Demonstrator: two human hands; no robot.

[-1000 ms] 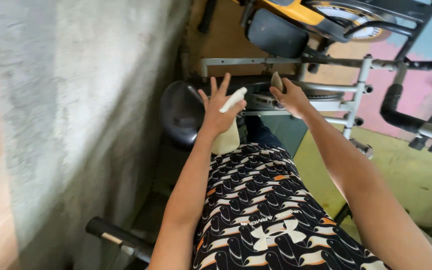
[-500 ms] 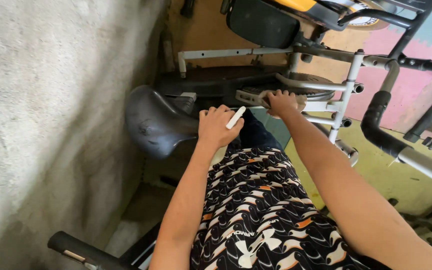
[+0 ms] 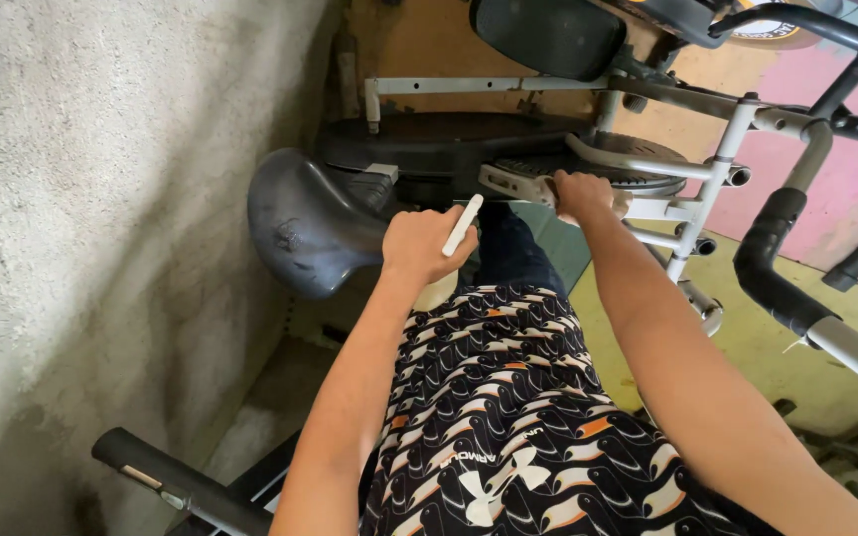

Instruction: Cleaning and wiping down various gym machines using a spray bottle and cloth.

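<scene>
My left hand [image 3: 419, 241] is closed around a slim white stick-like tool [image 3: 462, 225], held just right of a dark grey saddle [image 3: 302, 223] of an exercise bike. My right hand [image 3: 582, 194] grips the grey pedal [image 3: 510, 182] on the bike's crank, in front of the black flywheel housing [image 3: 449, 144]. Both forearms reach forward over a black patterned shirt [image 3: 494, 397]. The fingers of the right hand wrap over the pedal's end, hiding it.
A rough concrete wall [image 3: 101, 228] runs along the left. White frame tubes [image 3: 697, 199] and a black padded handlebar [image 3: 777, 268] stand at the right over a yellow-green floor [image 3: 767, 347]. Another black grip [image 3: 161, 476] lies at lower left. A black pad [image 3: 548, 35] sits at the top.
My left hand has gone from spread fingers to closed on the white tool. The right hand has settled on the pedal. The view has tilted down, bringing the saddle closer.
</scene>
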